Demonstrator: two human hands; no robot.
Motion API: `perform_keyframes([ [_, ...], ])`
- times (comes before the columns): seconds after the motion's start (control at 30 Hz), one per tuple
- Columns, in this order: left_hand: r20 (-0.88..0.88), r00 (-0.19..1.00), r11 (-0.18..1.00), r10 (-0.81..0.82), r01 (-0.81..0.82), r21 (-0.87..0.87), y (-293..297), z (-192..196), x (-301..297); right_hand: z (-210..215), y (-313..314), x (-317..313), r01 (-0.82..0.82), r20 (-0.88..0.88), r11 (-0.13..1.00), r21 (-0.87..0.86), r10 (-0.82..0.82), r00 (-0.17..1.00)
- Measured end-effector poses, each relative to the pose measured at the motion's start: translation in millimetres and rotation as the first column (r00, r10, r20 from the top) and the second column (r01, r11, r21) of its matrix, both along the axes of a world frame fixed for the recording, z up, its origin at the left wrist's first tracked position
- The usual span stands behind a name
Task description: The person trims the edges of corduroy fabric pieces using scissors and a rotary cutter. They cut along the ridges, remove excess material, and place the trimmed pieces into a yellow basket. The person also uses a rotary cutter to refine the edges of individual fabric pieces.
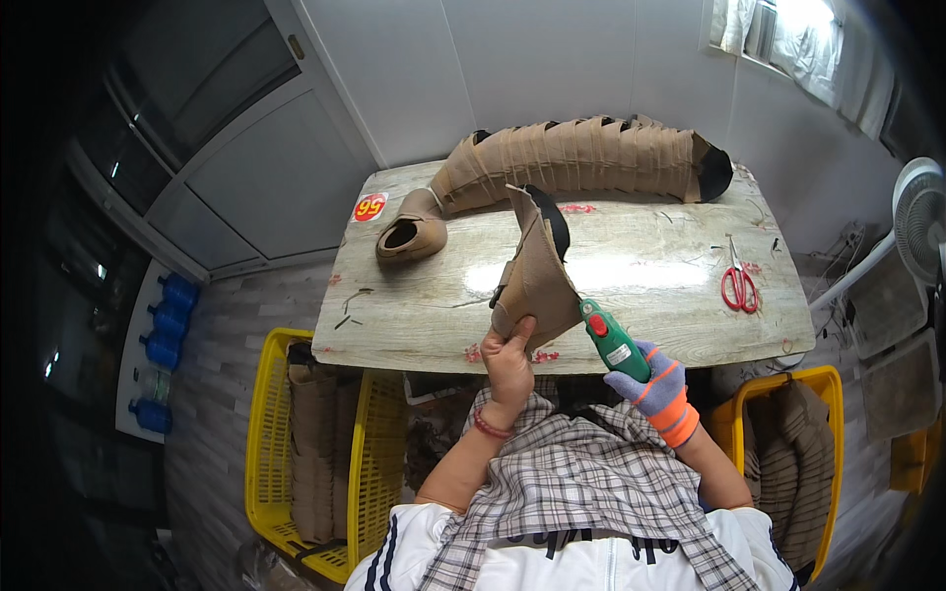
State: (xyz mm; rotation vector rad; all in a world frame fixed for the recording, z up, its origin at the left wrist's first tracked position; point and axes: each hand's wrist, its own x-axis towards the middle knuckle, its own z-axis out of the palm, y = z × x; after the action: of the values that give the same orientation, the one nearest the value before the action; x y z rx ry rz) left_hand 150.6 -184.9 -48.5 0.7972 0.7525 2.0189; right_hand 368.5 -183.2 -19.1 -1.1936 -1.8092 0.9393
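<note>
My bare left hand (508, 366) pinches the lower edge of a tan shoe upper (540, 274) with a black lining, holding it up over the table's front edge. In my right hand (654, 394), gloved in grey and orange, is a green handheld electric trimmer (613, 343) with a red button. Its tip points up and left, right beside the upper's edge; whether it touches I cannot tell. Behind them a long row of nested tan uppers (581, 163) lies across the back of the table. At its left end sits a single shaped upper (414, 229), its opening facing up.
Red-handled scissors (738, 286) lie on the table (443, 305) at right, and dark scraps (347, 313) at left. Yellow baskets (370, 473) of stacked uppers flank me; another yellow basket (833, 463) stands right. A white fan (918, 222) stands beyond the table's right side.
</note>
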Motion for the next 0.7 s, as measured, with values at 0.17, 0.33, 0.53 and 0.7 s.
perform_keyframes([
  [0.17,-0.363,0.912,0.981,0.188,-0.190,0.032,-3.0,-5.7,10.6,0.6,5.1,-1.0,0.031,-0.094,0.993,-0.111,-0.041,0.995],
  [0.33,-0.651,0.745,0.981,0.148,-0.196,-0.002,-6.8,-19.7,5.6,5.8,10.4,-0.9,0.031,-0.173,0.977,-0.210,-0.069,0.983],
  [0.53,-0.830,0.485,0.960,0.275,-0.193,0.205,-2.3,-31.5,1.5,28.0,14.0,0.1,-0.010,-0.278,0.951,-0.308,-0.080,0.957],
  [0.7,-0.864,0.319,0.922,0.388,-0.133,0.365,-2.4,-38.3,-4.6,40.5,23.6,1.5,-0.052,-0.330,0.942,-0.330,-0.064,0.942],
])
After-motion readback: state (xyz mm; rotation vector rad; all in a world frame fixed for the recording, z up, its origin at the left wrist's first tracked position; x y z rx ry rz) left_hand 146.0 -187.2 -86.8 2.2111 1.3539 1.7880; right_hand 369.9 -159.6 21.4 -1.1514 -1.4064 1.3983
